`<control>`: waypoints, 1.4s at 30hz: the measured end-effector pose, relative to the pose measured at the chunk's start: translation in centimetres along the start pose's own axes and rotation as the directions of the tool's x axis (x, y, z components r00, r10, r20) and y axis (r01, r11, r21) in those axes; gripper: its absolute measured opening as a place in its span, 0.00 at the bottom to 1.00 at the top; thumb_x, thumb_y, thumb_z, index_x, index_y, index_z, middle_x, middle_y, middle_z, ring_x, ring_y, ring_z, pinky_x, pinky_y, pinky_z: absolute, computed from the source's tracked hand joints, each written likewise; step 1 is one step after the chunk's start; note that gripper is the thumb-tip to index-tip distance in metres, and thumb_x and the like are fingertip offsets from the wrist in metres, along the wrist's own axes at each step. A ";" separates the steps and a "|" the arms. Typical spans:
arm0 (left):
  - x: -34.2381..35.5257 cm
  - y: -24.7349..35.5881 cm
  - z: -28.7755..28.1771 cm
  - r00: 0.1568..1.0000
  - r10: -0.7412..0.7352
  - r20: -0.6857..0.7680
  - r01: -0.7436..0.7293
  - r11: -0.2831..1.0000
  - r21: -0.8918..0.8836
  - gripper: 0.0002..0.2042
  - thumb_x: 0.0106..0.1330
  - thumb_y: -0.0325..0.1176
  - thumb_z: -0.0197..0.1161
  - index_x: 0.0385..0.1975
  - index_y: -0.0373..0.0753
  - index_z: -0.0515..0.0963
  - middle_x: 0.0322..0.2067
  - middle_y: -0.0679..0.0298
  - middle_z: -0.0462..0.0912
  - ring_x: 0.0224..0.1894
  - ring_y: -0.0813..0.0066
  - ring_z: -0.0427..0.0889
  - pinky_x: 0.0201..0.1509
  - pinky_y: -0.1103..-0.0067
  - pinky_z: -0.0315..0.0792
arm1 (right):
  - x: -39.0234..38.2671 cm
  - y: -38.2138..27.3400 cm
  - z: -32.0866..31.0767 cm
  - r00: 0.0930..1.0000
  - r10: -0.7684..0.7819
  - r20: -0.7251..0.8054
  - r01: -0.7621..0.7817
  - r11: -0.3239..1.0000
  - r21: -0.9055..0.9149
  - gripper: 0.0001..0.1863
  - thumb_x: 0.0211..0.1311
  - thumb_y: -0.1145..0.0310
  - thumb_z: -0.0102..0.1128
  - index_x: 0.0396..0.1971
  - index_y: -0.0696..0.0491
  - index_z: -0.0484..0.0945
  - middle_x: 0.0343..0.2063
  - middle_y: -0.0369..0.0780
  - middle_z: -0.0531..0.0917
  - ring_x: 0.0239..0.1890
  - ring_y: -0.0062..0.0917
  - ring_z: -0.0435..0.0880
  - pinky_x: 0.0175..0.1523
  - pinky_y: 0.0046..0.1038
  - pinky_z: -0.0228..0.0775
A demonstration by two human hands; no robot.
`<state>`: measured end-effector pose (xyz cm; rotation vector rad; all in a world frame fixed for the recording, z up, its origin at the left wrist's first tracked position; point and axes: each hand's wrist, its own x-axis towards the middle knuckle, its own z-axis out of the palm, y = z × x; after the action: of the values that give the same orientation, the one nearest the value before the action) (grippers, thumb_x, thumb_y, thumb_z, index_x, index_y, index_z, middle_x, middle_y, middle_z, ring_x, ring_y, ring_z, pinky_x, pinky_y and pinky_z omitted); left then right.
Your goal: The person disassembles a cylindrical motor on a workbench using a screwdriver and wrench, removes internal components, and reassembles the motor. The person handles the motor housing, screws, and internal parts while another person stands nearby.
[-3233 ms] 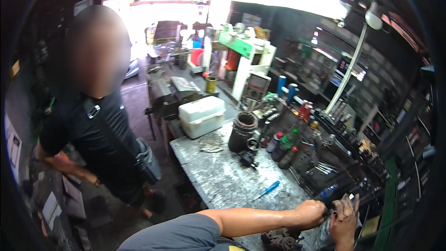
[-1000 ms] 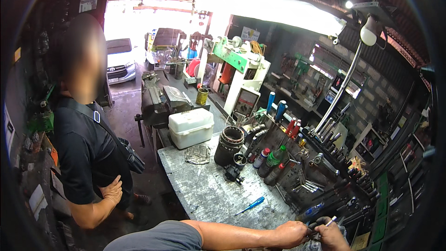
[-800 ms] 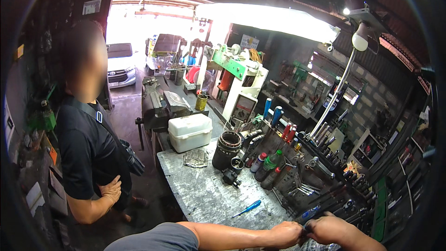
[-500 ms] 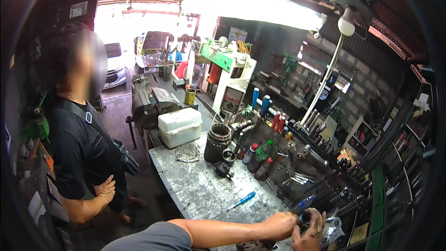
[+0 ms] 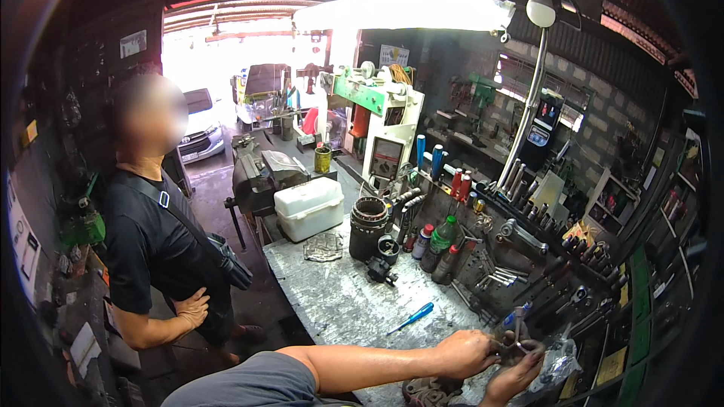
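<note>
My left hand (image 5: 465, 353) reaches across from the lower left, fingers curled at a small dark part. Beside it my right hand (image 5: 519, 371) is closed round the same part from below and the right. Blur and fingers hide what kind of part it is. Just below the hands, a dark grimy metal piece (image 5: 431, 392) shows at the picture's lower edge. A blue-handled screwdriver (image 5: 413, 316) lies on the worn metal bench top (image 5: 332, 309), left of and beyond my hands. Crumpled clear plastic (image 5: 556, 362) is to the right of my right hand.
A dark cylindrical housing (image 5: 368, 227), small black part (image 5: 381, 270), white plastic box (image 5: 308, 209) and several bottles (image 5: 443, 245) stand along the bench. Tools hang on the rack (image 5: 520, 245) at right. A person (image 5: 162, 249) stands left of the bench, hand on hip.
The view has swung slightly left, so the bench things sit further right. My right hand has turned from fingers raised to lower and cupped; both hands stay together at the small part.
</note>
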<state>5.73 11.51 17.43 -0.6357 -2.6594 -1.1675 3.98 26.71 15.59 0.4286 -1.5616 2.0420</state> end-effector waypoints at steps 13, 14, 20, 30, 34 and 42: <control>0.2 -0.7 0.1 1.000 0.014 0.006 -0.015 0.997 0.075 0.20 0.75 0.51 0.65 0.44 0.37 0.88 0.41 0.50 0.91 0.47 0.44 0.90 0.51 0.53 0.85 | 11.4 -8.2 1.5 0.402 0.743 0.535 0.363 0.407 -0.838 0.23 0.71 0.55 0.69 0.56 0.57 0.85 0.45 0.51 0.92 0.48 0.44 0.92 0.55 0.43 0.82; 0.4 -0.8 0.2 0.998 0.008 0.059 -0.014 0.996 0.091 0.20 0.75 0.52 0.65 0.44 0.37 0.88 0.41 0.50 0.91 0.47 0.44 0.90 0.50 0.53 0.85 | 12.7 -8.5 1.9 0.342 0.789 0.511 0.479 0.322 -0.817 0.24 0.72 0.53 0.68 0.58 0.55 0.85 0.46 0.52 0.92 0.50 0.47 0.91 0.55 0.45 0.82; 0.2 -1.3 0.2 0.999 0.049 0.011 -0.049 0.997 0.060 0.16 0.75 0.46 0.64 0.43 0.38 0.88 0.42 0.50 0.91 0.46 0.44 0.90 0.50 0.55 0.85 | 12.2 -9.5 1.6 -0.270 0.374 0.887 0.928 0.348 0.135 0.09 0.68 0.63 0.62 0.44 0.46 0.85 0.39 0.36 0.89 0.52 0.33 0.89 0.79 0.53 0.64; 0.1 -0.9 -0.1 0.997 0.063 -0.035 -0.063 0.998 0.000 0.15 0.73 0.43 0.65 0.50 0.41 0.88 0.43 0.51 0.92 0.46 0.46 0.91 0.50 0.55 0.85 | 1.1 -1.3 0.3 0.891 -0.318 0.324 0.316 0.947 0.061 0.14 0.76 0.65 0.64 0.29 0.55 0.78 0.31 0.46 0.87 0.49 0.48 0.88 0.69 0.47 0.73; 0.0 -0.3 -0.7 0.998 0.051 -0.042 -0.050 0.998 0.029 0.16 0.75 0.46 0.64 0.46 0.40 0.88 0.40 0.50 0.91 0.43 0.45 0.90 0.48 0.56 0.85 | 1.5 -1.2 0.4 0.969 -0.021 0.248 -0.097 0.885 0.455 0.15 0.81 0.63 0.57 0.32 0.57 0.76 0.39 0.49 0.86 0.59 0.45 0.84 0.75 0.47 0.65; 0.1 0.2 -0.9 1.000 -0.022 0.020 0.020 0.995 0.095 0.16 0.74 0.46 0.65 0.45 0.40 0.90 0.41 0.52 0.92 0.43 0.45 0.91 0.47 0.56 0.86 | 4.1 -0.9 0.3 0.882 0.435 0.183 -0.425 0.901 -0.090 0.25 0.87 0.46 0.45 0.40 0.53 0.77 0.24 0.41 0.80 0.21 0.28 0.76 0.34 0.32 0.75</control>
<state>5.70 11.00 18.22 -0.6083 -2.7268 -1.0380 1.17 27.51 18.60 0.2908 -1.9656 2.3417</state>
